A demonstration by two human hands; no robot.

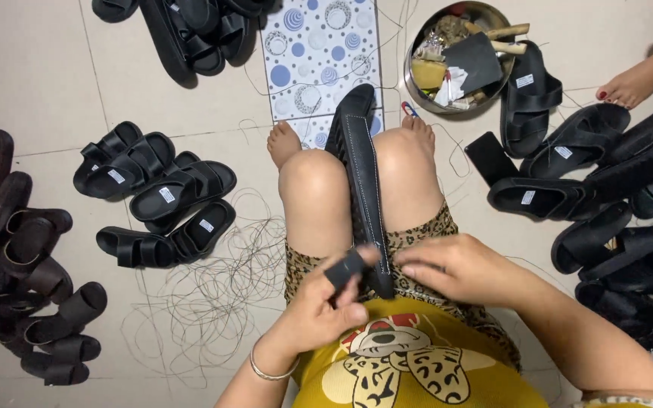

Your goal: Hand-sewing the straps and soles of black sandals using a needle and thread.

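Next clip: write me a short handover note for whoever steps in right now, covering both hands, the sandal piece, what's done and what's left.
Left hand: pinches a small black strap piece at the near end of the sole.
Right hand: rests on that near end, fingers closed.
Long black sandal sole with white stitching: clamped upright between the knees.
Done: stitch line runs along the sole; finished black sandals lie left and right.
Left: strap piece not yet attached.

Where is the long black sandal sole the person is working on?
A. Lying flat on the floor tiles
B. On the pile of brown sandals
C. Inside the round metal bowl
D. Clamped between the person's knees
D: the black sole stands on edge between the two knees, with both hands at its near end.
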